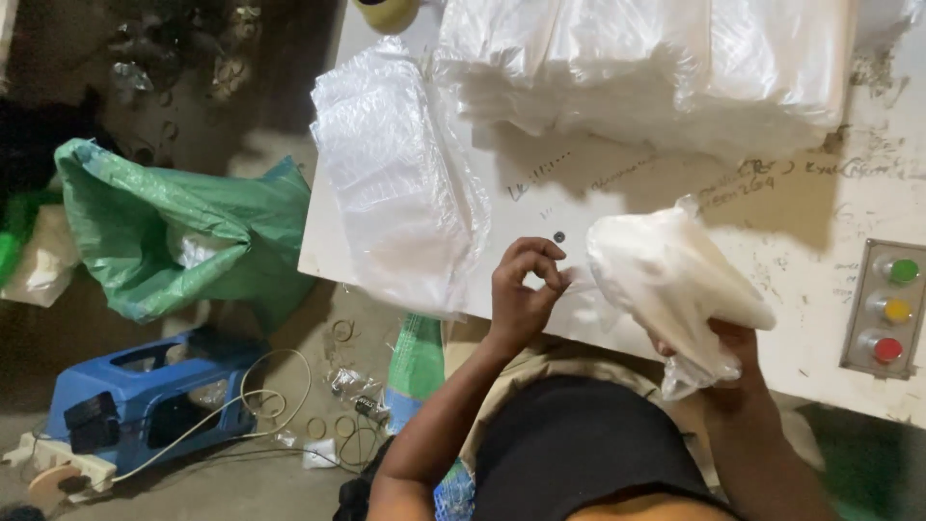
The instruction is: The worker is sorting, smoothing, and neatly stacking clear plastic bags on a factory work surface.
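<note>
A crumpled bundle of thin, milky-white plastic bags (pixel 666 280) sits a little right of centre, over the near edge of the scuffed white worktable (pixel 598 198). The bundle is bunched and folded on itself, wide and puffed at the top, narrowing toward 5 o'clock where loose film hangs below the grip. Its surface is glossy and creased, and what lies inside cannot be made out.

The right hand (pixel 725 349) is closed around the lower end of the bundle, fingers wrapped under the film and mostly hidden by it, so only the knuckles and wrist show. The left hand (pixel 521 289) lies at 9 o'clock from the bundle, just beside it. Its fingers are curled in, thumb and fingertips pinched together at the bundle's left edge; whether they hold a corner of film or only touch it cannot be told.

At 10 o'clock from the left hand, a flat stack of clear plastic bags (pixel 395 183) hangs over the table's left edge. At 12 o'clock, a large pile of folded white plastic sheets (pixel 646 68) fills the far side of the table. At 3 o'clock, a grey control box with green, yellow and red round buttons (pixel 885 309) is set in the tabletop. On the floor at 9 o'clock lie a green woven sack (pixel 174 232) and a blue plastic stool (pixel 145 386).
</note>
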